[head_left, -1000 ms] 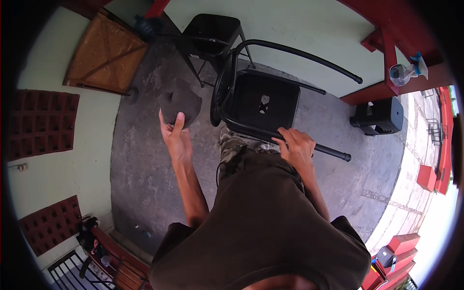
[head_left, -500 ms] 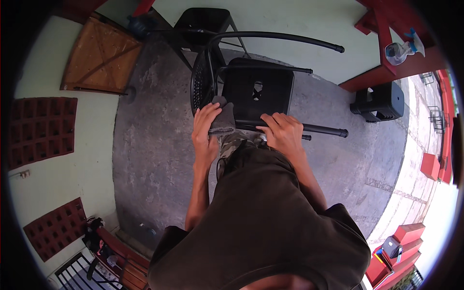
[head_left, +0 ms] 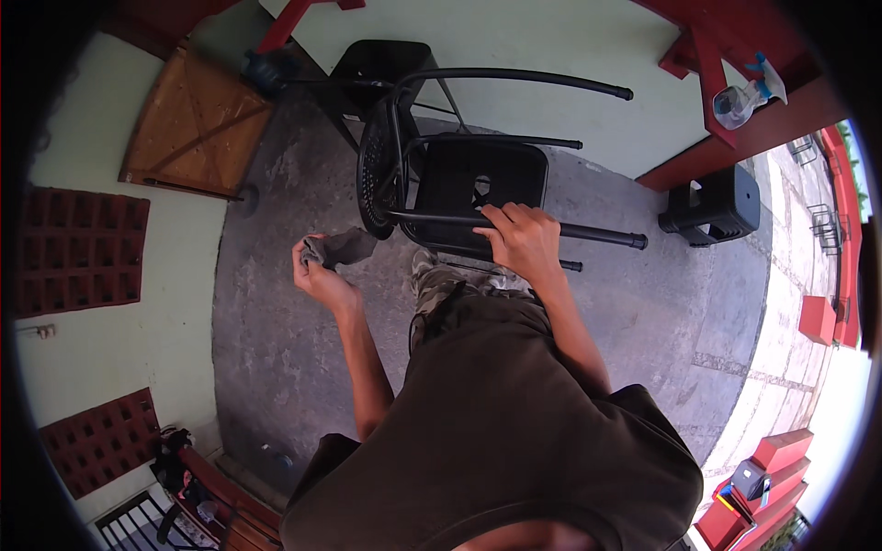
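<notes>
A black metal chair [head_left: 496, 170] lies tipped in front of me, its legs pointing right and its perforated backrest [head_left: 375, 174] to the left. My right hand [head_left: 524, 241] is wrapped round the nearest leg tube [head_left: 588, 234], close to the edge of the seat. Off to the left of the backrest, my left hand [head_left: 322, 271] grips a dark grey cloth [head_left: 344, 248]. The cloth's free end hangs out toward the chair without touching the tube.
Behind the chair stands a black stool [head_left: 381, 60]; another black stool [head_left: 712, 207] is at the right. A spray bottle [head_left: 740, 103] rests on a red ledge at upper right. A wooden panel [head_left: 197, 124] leans by the left wall. Grey concrete floor [head_left: 285, 349] surrounds me.
My left hand has moved left and slightly down, taking the cloth off the chair. My right hand stays on the leg, and the chair has shifted slightly in view.
</notes>
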{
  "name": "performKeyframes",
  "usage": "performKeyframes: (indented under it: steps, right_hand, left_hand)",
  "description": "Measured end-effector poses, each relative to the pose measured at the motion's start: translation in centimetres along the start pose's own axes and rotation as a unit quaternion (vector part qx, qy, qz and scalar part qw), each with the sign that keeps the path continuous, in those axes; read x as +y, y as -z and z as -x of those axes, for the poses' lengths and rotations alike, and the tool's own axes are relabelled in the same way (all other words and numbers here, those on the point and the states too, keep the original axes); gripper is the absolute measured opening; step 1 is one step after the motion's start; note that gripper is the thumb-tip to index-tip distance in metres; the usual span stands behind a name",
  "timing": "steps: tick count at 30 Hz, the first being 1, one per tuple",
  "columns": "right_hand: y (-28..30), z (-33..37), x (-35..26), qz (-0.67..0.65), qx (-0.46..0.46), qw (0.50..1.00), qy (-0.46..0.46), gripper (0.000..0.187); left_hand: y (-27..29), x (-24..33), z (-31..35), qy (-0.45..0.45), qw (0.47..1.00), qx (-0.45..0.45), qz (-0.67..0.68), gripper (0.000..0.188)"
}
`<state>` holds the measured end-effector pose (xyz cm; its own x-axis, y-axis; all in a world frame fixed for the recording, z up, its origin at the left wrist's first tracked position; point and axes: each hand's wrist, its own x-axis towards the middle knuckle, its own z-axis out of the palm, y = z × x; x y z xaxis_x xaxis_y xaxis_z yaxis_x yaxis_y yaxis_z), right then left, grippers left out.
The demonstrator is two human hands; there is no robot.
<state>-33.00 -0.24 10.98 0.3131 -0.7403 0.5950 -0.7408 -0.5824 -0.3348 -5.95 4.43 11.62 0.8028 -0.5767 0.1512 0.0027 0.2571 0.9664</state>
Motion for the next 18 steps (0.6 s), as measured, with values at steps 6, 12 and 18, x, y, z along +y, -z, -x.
performKeyframes:
  steps: [6, 12, 18]
  right_hand:
    - [0.1, -0.5, -0.3, -0.028, -0.045, 0.998, -0.026, 0.027]
    - [0.2, -0.4, -0.5, -0.021, -0.053, 0.997, -0.045, 0.029]
    - [0.7, -0.6, -0.6, 0.002, -0.086, 0.995, -0.056, 0.030]
  left_hand:
    - [-1.0, 1.9, 0.5, 0.230, 0.969, 0.021, 0.086, 0.023]
    - [-4.2, 4.1, 0.1, -0.013, 0.997, -0.079, -0.022, 0.029]
    - [-3.7, 0.4, 2.5, -0.200, 0.872, -0.319, -0.312, 0.024]
